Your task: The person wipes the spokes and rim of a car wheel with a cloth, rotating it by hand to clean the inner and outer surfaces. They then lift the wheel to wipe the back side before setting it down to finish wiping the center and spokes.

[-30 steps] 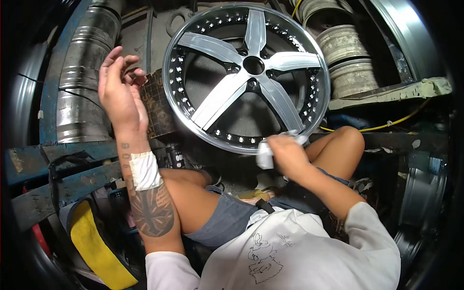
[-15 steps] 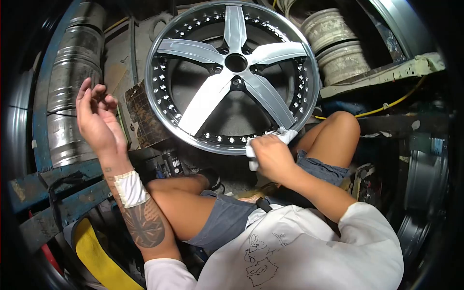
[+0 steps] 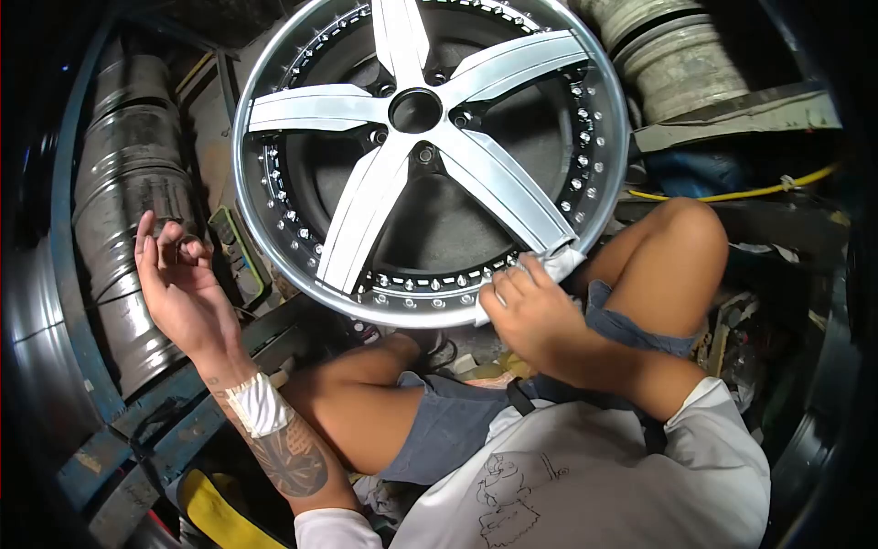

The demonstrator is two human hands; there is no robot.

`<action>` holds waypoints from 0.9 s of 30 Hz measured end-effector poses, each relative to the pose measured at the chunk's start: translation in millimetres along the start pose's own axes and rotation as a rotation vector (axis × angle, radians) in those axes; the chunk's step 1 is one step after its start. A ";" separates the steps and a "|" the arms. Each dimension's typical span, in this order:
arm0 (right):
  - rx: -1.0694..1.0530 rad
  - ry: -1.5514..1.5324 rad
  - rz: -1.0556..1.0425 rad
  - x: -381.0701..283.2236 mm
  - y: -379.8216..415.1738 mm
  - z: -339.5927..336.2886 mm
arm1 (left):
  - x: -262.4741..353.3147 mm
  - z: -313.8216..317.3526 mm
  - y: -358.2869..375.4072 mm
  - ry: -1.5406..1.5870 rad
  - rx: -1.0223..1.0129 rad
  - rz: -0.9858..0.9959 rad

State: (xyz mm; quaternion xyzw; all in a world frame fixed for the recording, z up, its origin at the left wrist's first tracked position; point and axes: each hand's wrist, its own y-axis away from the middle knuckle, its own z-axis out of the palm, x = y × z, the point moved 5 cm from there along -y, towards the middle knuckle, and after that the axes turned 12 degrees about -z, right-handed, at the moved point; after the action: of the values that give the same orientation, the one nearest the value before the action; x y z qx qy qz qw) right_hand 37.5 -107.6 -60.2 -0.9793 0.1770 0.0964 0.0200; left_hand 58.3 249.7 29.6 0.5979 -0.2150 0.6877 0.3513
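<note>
A five-spoke silver wheel rim (image 3: 471,151) with small shiny bolts around its black inner edge fills the upper middle of the view. My right hand (image 3: 538,311) presses a white cloth (image 3: 562,263) against the rim's lower right edge, near the end of one spoke. The fingers are bent over the cloth, which partly hides the edge there. To the left of the rim, my left hand (image 3: 187,288) is raised with the palm up, fingers loosely curled and apart, touching nothing. A white patch is taped round the left wrist.
Stacked metal rims (image 3: 137,220) stand at the left beside a blue metal frame (image 3: 78,320). More dusty rims (image 3: 686,69) are at the upper right, above a yellow cable (image 3: 732,196). A yellow strap-like piece (image 3: 219,517) lies lower left. My bent knees are below the wheel.
The view has shifted, and the wheel appears larger and turned slightly. My right hand stays with the cloth at the lower right edge. My left hand remains raised and empty.
</note>
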 end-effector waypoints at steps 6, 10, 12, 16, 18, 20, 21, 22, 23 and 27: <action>-0.052 -0.261 0.000 17.4 4.5 -9.2 | -10.6 29.6 -3.8 -0.043 -0.089 -0.016; -0.041 -0.327 0.057 21.9 5.8 -13.3 | -19.1 50.8 -6.4 -0.084 -0.085 -0.020; -0.014 -0.386 0.085 25.2 6.2 -14.4 | -20.1 57.5 -5.9 -0.122 -0.063 -0.016; -0.066 -0.346 0.165 20.5 4.3 1.1 | -19.8 57.8 -5.5 -0.101 -0.088 -0.026; -0.129 -0.507 0.248 15.2 -9.7 0.1 | -21.0 57.4 -5.8 -0.046 -0.078 -0.037; -0.088 -0.499 0.051 -18.1 -42.3 21.2 | -20.7 61.6 -3.7 0.020 -0.082 -0.050; -0.009 -0.560 0.099 -31.0 -70.2 23.9 | -20.1 62.1 -3.1 0.014 -0.108 -0.045; 0.073 -0.679 0.138 -38.0 -97.4 25.9 | -18.0 61.6 -3.9 0.021 -0.105 -0.029; -0.086 -0.691 0.130 -42.2 -119.2 30.6 | -15.4 60.1 -3.6 0.029 -0.098 -0.015; -0.043 -0.637 0.106 -25.3 -73.0 30.6 | 2.7 35.8 -3.6 0.041 -0.078 0.044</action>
State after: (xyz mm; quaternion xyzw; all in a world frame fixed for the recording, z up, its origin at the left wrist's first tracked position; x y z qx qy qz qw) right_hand 34.3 -28.3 -85.0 -0.8895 0.2107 0.4025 0.0488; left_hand 84.9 227.1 38.7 0.5646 -0.2472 0.6985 0.3636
